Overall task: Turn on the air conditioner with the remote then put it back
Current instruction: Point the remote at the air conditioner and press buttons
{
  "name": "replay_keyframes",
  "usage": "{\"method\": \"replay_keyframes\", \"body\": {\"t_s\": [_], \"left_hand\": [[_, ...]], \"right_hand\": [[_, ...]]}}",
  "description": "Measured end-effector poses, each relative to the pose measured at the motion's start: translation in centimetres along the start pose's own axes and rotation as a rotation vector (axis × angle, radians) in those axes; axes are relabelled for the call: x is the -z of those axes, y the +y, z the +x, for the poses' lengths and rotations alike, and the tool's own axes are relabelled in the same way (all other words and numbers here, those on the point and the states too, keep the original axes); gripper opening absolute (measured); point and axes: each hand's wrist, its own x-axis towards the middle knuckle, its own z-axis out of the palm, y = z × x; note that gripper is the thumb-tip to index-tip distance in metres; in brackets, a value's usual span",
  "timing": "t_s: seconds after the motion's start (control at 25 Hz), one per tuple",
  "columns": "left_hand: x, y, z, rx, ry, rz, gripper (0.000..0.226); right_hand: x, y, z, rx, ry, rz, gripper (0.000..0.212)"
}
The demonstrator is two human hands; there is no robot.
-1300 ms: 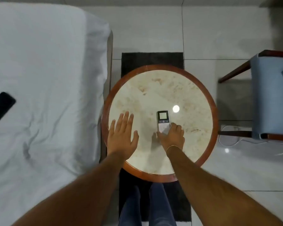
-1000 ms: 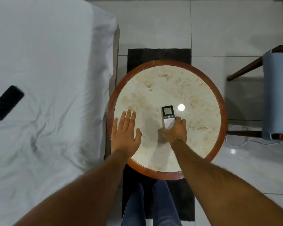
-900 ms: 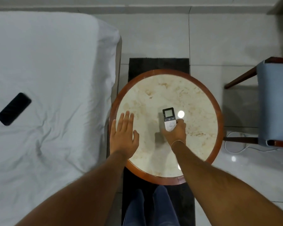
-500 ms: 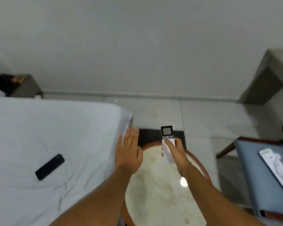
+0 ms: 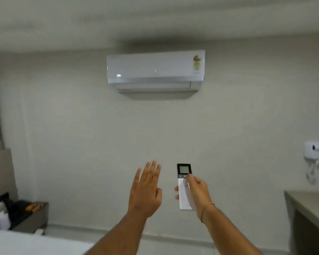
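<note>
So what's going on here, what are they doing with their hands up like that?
A person is aiming a white remote at the wall-mounted air conditioner. The right hand holds the remote upright, its thumb resting on the buttons just under the small screen. The left hand is raised beside it, open and holding nothing. The unit's flap looks closed, so it does not appear to be running yet.

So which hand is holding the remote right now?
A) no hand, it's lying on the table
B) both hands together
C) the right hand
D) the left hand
C: the right hand is wrapped around the white remote, thumb up by its buttons, pointing it toward the air conditioner on the wall, while the left hand is open and empty beside it.
</note>
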Motion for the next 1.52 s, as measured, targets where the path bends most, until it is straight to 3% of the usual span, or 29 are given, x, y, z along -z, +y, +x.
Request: {"method": "replay_keyframes", "body": {"t_s": [0.12, 0.36, 1.52], "left_hand": [[5.0, 0.2, 4.9, -0.001, 0.117, 0.044, 0.080], [10.0, 1.1, 9.8, -0.021, 0.239, 0.045, 0.077], [11.6, 1.1, 12.5, 0.004, 0.284, 0.067, 0.070]], "right_hand": [[-1.6, -7.8, -0.2, 0.055, -0.022, -0.027, 0.037], [-2.9, -15.6, -0.7, 0.088, -0.026, -0.048, 0.038], [-2.5, -17.9, -1.6, 0.138, -0.011, -0.111, 0.025]]}}
